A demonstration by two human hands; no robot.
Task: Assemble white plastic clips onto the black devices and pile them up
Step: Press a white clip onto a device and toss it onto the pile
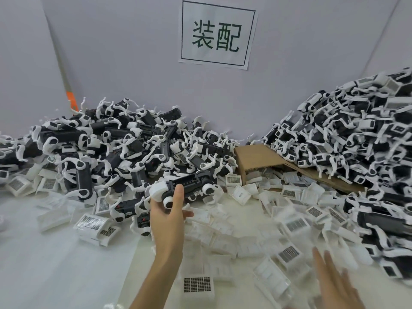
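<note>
Right hand [332, 284], blurred, seems spread and empty; left hand [167, 216] grips a clipped device [191, 186] left of the cardboard box [256, 159] (piles [124, 143] high, many loose clips [198, 284] unused).

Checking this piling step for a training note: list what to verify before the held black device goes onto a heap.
1. Left hand grips the oblong black plastic device: ok.
2. White plastic clips show at both its ends: ok; seating: cannot tell.
3. Left heap of black devices lies just behind it: ok.
4. Right hand open, empty: ok.
5. Loose white clips lie by the right hand: ok.
</note>
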